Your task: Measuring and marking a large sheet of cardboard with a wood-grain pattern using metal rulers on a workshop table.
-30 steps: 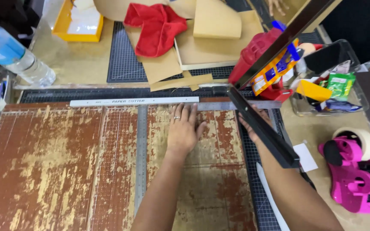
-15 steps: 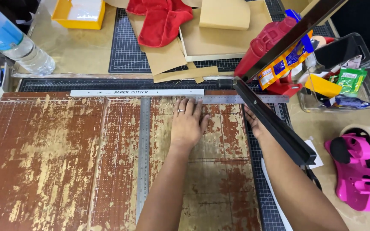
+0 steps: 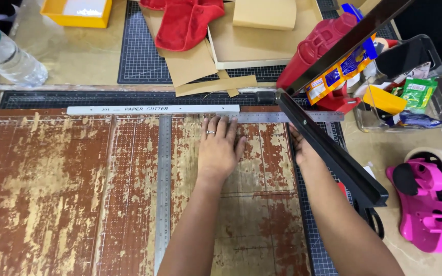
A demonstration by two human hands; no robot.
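Observation:
A large paper cutter with a worn red-brown board [image 3: 52, 179] fills the near part of the head view. My left hand [image 3: 220, 151] lies flat on the board just below the top metal rule [image 3: 282, 116], fingers stretched and close together, a ring on one finger; it holds nothing. The black blade arm [image 3: 333, 153] is raised at a slant over the board's right edge. My right hand [image 3: 304, 153] rests at that edge beneath the arm, which hides its fingers. A long steel ruler [image 3: 163, 179] runs down the board to the left of my left hand.
Beyond the cutter lie brown card pieces [image 3: 195, 66], a red cloth [image 3: 190, 20], a yellow tray [image 3: 78, 10] and a water bottle [image 3: 6, 56]. At right stand a clear bin of small items [image 3: 436, 110], a red container [image 3: 318, 48] and a pink tape dispenser [image 3: 425, 209].
The view has shifted a little, so the things at the back sit higher in the frame. Both hands stay at the same places on the board.

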